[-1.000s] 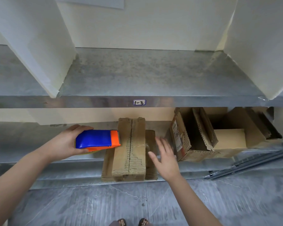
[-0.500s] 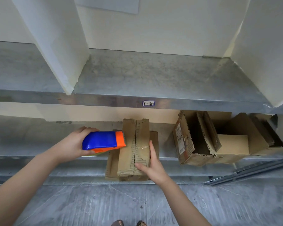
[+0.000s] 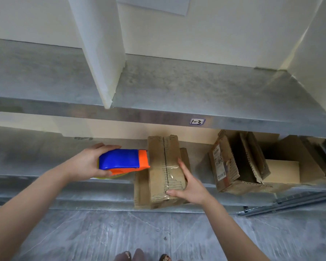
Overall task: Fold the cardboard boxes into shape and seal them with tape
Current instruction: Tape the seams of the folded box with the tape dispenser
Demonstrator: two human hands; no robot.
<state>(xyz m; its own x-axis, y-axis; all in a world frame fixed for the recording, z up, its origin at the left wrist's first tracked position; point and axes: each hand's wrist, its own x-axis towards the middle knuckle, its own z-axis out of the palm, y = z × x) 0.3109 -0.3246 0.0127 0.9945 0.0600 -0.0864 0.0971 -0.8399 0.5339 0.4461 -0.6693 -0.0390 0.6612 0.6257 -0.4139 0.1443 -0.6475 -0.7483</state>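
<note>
The left hand point(image 3: 87, 163) is wrapped round one blue and orange tape dispenser point(image 3: 121, 162), thumb on its far side, its orange end pointing at the closed box point(image 3: 158, 166) just to the right. The right hand point(image 3: 191, 188) holds that box, spread wide, thumb laid over the near end of the top and fingers along the right side. A strip of clear tape point(image 3: 170, 173) crosses the top seam by the thumb. The one closed box lies between the hands; one open box point(image 3: 224, 166) stands further right of the right hand, with more cardboard pieces point(image 3: 282, 170) beyond, too jumbled to count
</note>
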